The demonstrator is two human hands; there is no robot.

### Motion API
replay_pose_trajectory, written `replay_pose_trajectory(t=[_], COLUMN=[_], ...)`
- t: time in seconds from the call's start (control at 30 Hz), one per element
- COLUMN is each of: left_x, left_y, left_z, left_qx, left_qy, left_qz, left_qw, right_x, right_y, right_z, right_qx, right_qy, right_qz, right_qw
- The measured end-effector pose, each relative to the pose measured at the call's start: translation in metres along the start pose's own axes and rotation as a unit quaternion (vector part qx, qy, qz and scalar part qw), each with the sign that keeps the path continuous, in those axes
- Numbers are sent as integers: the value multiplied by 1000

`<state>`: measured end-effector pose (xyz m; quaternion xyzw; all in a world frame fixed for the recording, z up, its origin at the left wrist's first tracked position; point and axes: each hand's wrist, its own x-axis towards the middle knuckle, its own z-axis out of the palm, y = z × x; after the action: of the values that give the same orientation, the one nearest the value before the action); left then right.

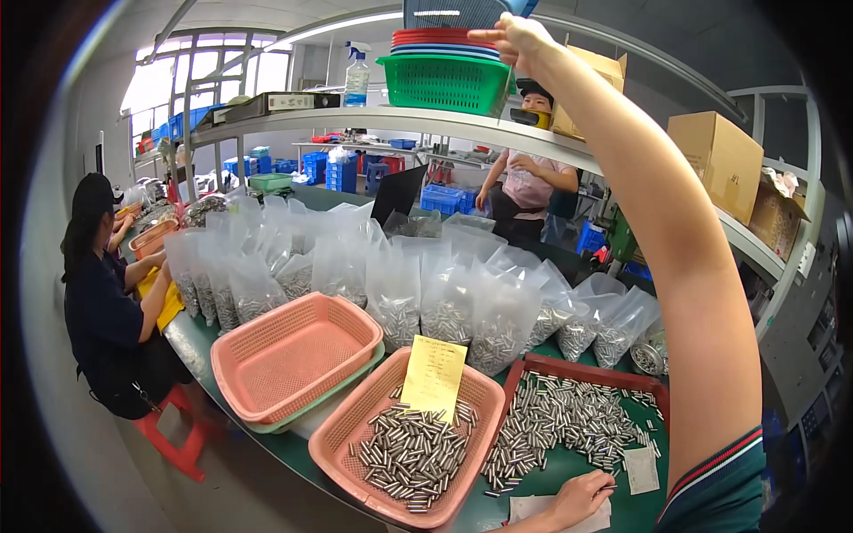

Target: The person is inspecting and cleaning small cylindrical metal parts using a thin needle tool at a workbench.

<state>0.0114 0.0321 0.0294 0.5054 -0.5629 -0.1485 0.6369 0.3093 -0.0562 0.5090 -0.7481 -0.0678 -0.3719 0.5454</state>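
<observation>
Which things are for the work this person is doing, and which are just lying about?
Probably for the work:
metal pins near the left hand
dark red tray around pins
pink basket with pins and yellow paper
stacked baskets by the right hand

Probably just lying about:
spray bottle
cardboard box

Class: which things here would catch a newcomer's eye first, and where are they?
The person's right hand raised at the stacked plastic baskets on the shelf, its bare arm filling the right side, strikes first. Next come the crowded clear plastic bags of small metal parts across the middle. Then the yellow paper slip stands out at the far side of the front pink basket of metal pins.
</observation>
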Motion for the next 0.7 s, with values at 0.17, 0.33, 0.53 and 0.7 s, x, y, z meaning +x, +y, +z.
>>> replay_pose_trajectory(t=[0.17, 0.33, 0.53, 0.7], left_x=[1, 0, -2, -1], left_y=[0, -19, -21, -18], left_z=[8, 13, 13, 13], left_qx=[-11, -13, -1, 1], left_qy=[-13, -31, -35, -33], left_qz=[24, 15, 23, 20], left_qw=[1000, 999, 999, 999], right_x=[-19, -50, -140, -226], right_y=[18, 27, 50, 46], right_z=[-24, -53, -73, -86], right_qx=[1, -47, -141, -81], right_qy=[76, 46, -28, -94], right_qz=[18, 88, 167, 247], right_qw=[997, 994, 976, 961])
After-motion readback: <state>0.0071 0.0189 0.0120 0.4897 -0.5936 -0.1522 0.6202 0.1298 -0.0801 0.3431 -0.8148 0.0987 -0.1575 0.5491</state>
